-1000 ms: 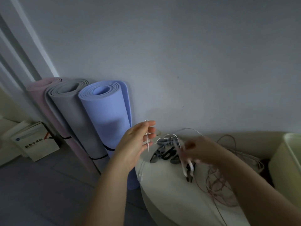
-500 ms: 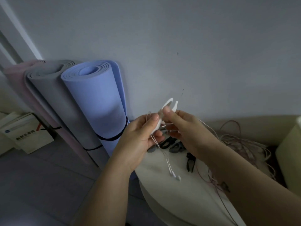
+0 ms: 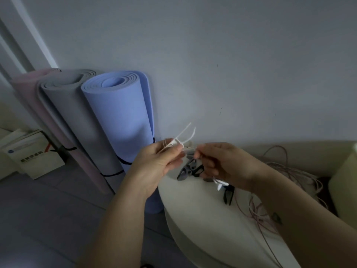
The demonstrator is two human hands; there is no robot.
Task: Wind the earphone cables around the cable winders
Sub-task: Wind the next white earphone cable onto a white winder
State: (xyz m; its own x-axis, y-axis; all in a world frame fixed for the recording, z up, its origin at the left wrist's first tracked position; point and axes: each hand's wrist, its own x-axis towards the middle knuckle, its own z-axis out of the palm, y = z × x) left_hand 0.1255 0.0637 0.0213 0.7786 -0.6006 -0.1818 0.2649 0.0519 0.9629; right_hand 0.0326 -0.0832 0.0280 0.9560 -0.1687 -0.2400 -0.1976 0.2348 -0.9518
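Left hand (image 3: 158, 165) is held above the table edge, thumb and fingertips pinching the waist of a small white plastic fork-ended cable winder (image 3: 183, 131), with its two prongs pointing up and away. Right hand (image 3: 226, 163) is just beside it, fingers curled, gripping the thin white earphone cable (image 3: 165, 146). The white earbuds (image 3: 220, 184) dangle below that palm. The cable runs between the two hands, with a few strands lying at the left fingertips; how many turns are on the winder, cannot tell.

Handling, judged:
- The cable is very light, limp and slick, so it likely tangles and slips off without tension.
- Keep it taut and guide it close to the winder, not out at the buds.
- The winder is light, stiff plastic. The prongs look thin, so hold the middle and leave the notches free.

The round cream table (image 3: 202, 219) is under the hands. Spare dark grey and black winders (image 3: 190, 170) lie on it, with another black winder (image 3: 229, 196) nearer. A loose pile of pink cables (image 3: 301, 175) lies to the right, unwound.

Behind stand a rolled blue foam mat (image 3: 119, 122), a grey mat (image 3: 71, 101) and a pink mat (image 3: 25, 88), upright against the wall.
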